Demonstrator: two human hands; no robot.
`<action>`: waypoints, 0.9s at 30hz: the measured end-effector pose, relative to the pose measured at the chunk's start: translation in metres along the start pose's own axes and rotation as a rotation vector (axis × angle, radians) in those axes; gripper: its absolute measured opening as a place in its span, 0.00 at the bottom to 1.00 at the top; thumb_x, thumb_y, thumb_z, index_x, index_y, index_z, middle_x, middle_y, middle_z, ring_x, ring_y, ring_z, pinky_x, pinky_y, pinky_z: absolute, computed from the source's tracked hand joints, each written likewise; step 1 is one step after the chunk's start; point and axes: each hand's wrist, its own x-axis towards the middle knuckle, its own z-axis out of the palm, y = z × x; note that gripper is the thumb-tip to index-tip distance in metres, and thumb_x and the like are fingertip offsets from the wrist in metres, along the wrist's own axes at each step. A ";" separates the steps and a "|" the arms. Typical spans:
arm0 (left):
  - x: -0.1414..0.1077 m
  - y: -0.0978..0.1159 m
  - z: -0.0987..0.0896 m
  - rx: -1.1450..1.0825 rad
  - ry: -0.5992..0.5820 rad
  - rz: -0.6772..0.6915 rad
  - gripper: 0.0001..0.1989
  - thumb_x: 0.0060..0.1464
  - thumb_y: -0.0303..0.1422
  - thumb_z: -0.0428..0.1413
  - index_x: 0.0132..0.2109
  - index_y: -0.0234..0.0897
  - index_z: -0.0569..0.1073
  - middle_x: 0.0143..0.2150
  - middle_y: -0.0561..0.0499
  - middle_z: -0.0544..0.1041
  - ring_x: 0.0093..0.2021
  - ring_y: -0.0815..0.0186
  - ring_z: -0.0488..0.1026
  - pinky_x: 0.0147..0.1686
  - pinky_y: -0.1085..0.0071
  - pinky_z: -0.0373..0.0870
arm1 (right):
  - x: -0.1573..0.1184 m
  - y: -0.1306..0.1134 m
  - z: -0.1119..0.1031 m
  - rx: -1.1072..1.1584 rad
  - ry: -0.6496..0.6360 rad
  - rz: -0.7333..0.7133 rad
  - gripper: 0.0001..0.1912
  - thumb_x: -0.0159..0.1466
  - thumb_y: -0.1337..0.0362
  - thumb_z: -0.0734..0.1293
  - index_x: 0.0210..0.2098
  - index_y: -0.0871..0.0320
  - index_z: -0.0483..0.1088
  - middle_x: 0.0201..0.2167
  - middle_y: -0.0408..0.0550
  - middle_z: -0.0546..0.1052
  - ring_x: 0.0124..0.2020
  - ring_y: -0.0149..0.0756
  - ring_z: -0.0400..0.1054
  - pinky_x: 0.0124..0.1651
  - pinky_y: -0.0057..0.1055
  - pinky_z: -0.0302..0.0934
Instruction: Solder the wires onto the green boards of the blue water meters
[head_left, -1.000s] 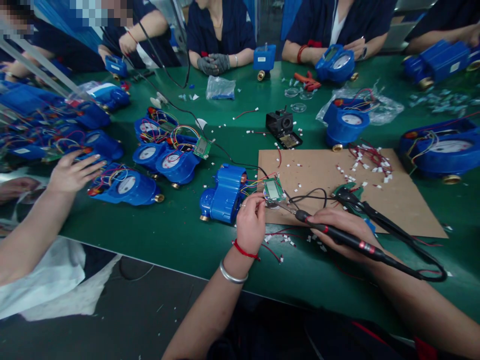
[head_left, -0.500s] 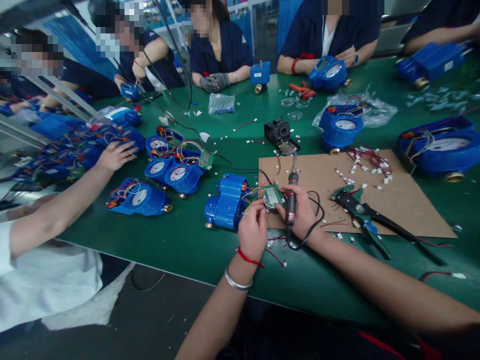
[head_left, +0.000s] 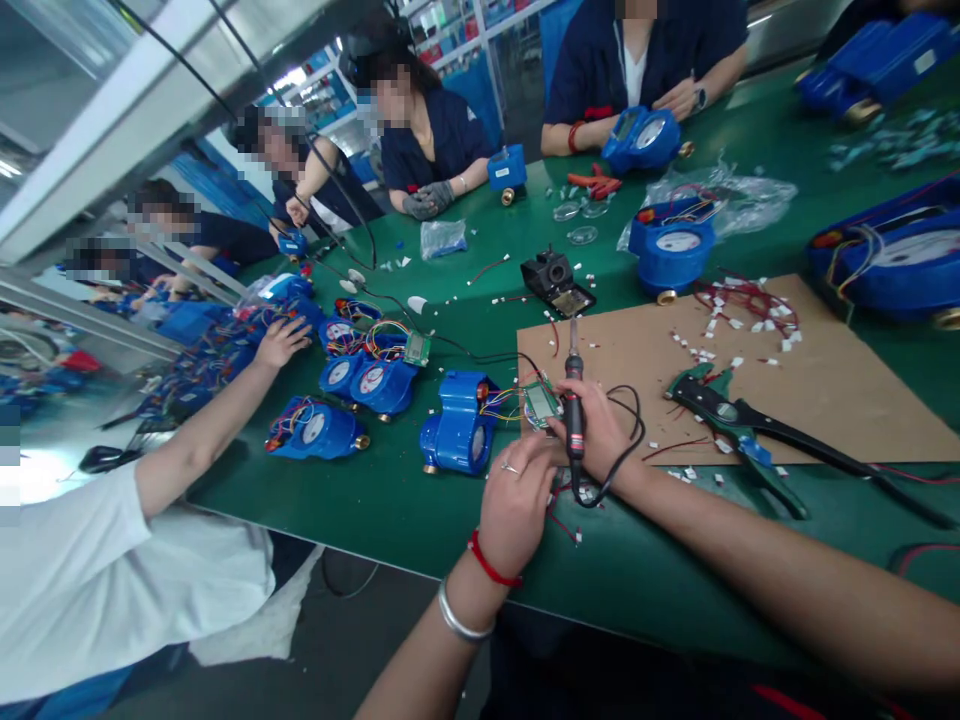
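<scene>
My right hand [head_left: 596,425] is closed round a black soldering iron [head_left: 574,415], its tip pointing away toward a black iron stand [head_left: 556,280]. Thumb and fingers of that hand also reach the edge of a small green circuit board with a display [head_left: 538,403]. Coloured wires join the board to a blue meter [head_left: 459,425] on its left. Just below the board is my left hand [head_left: 523,485], fingers bent and together; what they hold, if anything, is hidden. Under the board's right side lies a brown cardboard sheet [head_left: 630,350].
Green-handled wire strippers [head_left: 739,415] lie on the cardboard beside red wires with white connectors [head_left: 757,310]. More blue meters [head_left: 386,385] stand left, and another [head_left: 673,248] at the back right. A co-worker's arm [head_left: 210,430] reaches in from the left. Other people sit across the green table [head_left: 315,510].
The view has turned leftward and tilted. My left hand has moved down from the board's edge, its fingers now more together. My right hand still has the soldering iron.
</scene>
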 end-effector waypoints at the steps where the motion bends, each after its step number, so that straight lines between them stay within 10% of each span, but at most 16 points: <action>1: 0.009 -0.001 -0.005 0.005 0.033 0.008 0.13 0.59 0.26 0.48 0.49 0.36 0.69 0.54 0.42 0.70 0.55 0.58 0.66 0.55 0.56 0.66 | 0.000 0.000 0.000 0.010 -0.004 0.001 0.24 0.59 0.65 0.64 0.55 0.53 0.57 0.48 0.53 0.67 0.50 0.46 0.62 0.53 0.47 0.59; 7: 0.079 -0.012 -0.015 0.175 0.120 -0.022 0.18 0.55 0.25 0.52 0.53 0.33 0.66 0.50 0.40 0.71 0.53 0.54 0.66 0.53 0.54 0.63 | -0.001 -0.002 -0.002 0.031 -0.018 0.004 0.26 0.60 0.66 0.64 0.56 0.52 0.56 0.49 0.54 0.65 0.50 0.47 0.62 0.53 0.48 0.59; 12: 0.112 -0.030 -0.021 0.237 0.025 -0.124 0.08 0.53 0.24 0.50 0.37 0.35 0.74 0.32 0.46 0.76 0.37 0.59 0.73 0.40 0.63 0.67 | -0.001 0.002 -0.001 0.040 -0.023 -0.002 0.26 0.60 0.65 0.64 0.57 0.52 0.56 0.49 0.54 0.65 0.50 0.47 0.63 0.52 0.47 0.60; 19: 0.107 -0.031 -0.061 -0.323 0.168 -0.443 0.11 0.58 0.34 0.48 0.40 0.35 0.73 0.24 0.53 0.72 0.25 0.69 0.70 0.27 0.74 0.66 | -0.001 -0.002 -0.003 0.077 -0.014 0.016 0.27 0.60 0.66 0.64 0.58 0.50 0.55 0.49 0.53 0.64 0.49 0.47 0.63 0.50 0.46 0.62; 22: 0.099 -0.021 -0.070 -0.504 0.162 -0.372 0.12 0.58 0.34 0.49 0.47 0.36 0.70 0.27 0.53 0.73 0.29 0.69 0.71 0.31 0.73 0.68 | -0.001 -0.002 -0.003 0.079 -0.004 0.018 0.27 0.60 0.66 0.64 0.58 0.50 0.55 0.50 0.53 0.64 0.49 0.47 0.64 0.50 0.46 0.62; 27: 0.078 0.003 -0.076 -0.121 0.061 -0.091 0.10 0.59 0.28 0.48 0.43 0.39 0.73 0.37 0.48 0.75 0.39 0.64 0.71 0.41 0.66 0.68 | 0.001 -0.003 -0.005 0.047 -0.046 -0.003 0.28 0.61 0.65 0.64 0.59 0.51 0.54 0.52 0.55 0.64 0.52 0.48 0.62 0.52 0.48 0.61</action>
